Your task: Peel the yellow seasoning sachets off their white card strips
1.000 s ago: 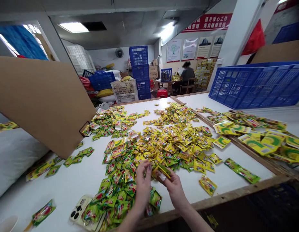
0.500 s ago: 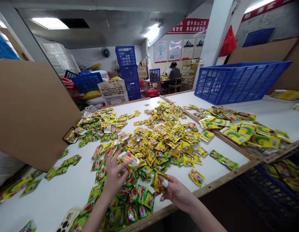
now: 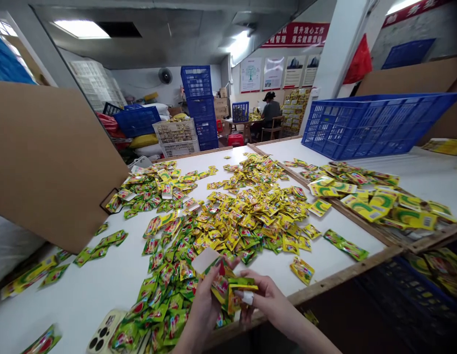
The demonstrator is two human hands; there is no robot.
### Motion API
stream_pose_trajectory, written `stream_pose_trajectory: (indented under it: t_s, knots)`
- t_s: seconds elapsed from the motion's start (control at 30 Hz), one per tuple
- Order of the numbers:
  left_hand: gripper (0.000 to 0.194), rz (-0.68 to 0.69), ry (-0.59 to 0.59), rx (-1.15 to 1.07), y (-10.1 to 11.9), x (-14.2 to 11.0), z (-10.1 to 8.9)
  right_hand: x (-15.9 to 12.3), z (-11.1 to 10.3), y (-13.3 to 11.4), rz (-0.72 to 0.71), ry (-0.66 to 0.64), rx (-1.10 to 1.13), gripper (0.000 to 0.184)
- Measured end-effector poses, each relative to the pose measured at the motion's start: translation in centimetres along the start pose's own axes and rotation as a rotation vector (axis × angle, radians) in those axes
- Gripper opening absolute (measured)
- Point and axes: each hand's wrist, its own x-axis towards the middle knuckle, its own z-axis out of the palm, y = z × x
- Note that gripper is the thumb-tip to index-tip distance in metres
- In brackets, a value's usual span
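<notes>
- Our fingers (image 3: 238, 298) on both hands pinch small yellow-green foil sachets (image 3: 228, 287) at the near edge of the white tabletop (image 3: 103, 280).
- Our left hand (image 3: 202, 307) grips several sachets; our right hand (image 3: 267, 295) clasps one flat against them.
- A loose heap of matching yellow sachets (image 3: 246, 216) lies beyond.
- A white phone (image 3: 101, 337) rests near left.

A long red banner (image 3: 294, 34) high on the back wall carries white Chinese characters, partly legible as 提升攻心工作 above 落实健康管理. The print on the white wall posters (image 3: 272, 73) and the small yellow-green foil sachets (image 3: 246, 216) is too small to read.
</notes>
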Motion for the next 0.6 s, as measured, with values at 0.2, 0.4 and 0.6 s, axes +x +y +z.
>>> stream_pose_trajectory:
  t_s: [0.2, 0.4, 0.6]
  knots:
    - [0.039, 0.044, 0.113, 0.316, -0.1, -0.7, 0.5, 0.3, -0.9, -5.1, -0.289, 0.223, -0.179, 0.018]
    - [0.027, 0.131, -0.047, 0.561, -0.8, -1.7, 1.1, 1.5, 1.2, -7.3, -0.492, -0.040, -0.660, 0.025]
    - [0.021, 0.071, -0.210, 0.770, -0.3, -2.0, 1.4, 0.1, 2.1, -8.7, -0.264, -0.277, -1.191, 0.029]
